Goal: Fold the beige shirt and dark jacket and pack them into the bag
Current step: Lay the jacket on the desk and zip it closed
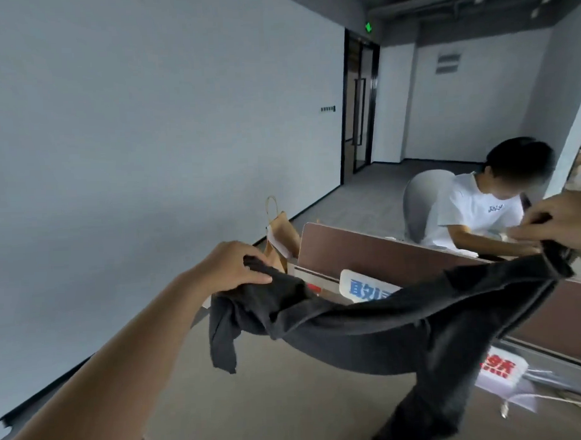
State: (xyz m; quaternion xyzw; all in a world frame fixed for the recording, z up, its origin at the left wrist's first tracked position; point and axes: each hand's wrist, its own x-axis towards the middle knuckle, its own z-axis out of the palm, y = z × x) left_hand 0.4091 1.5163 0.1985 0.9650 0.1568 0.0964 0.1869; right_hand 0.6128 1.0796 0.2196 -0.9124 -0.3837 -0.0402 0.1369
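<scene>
Dark jacket (385, 328) sags limp over the table (256, 402), strung from my left hand (231, 268) at 9 o'clock to my right hand (559, 220) at 3, both clamped on bunched ends; soft, light, floppy, so I'd regrip at the shoulders.

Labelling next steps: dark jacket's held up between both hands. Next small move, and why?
Probably lower the dark jacket flat onto the table: left hand and right hand grip its ends, and it hangs bunched and unfolded in mid-air, so folding likely needs a surface first.
</scene>
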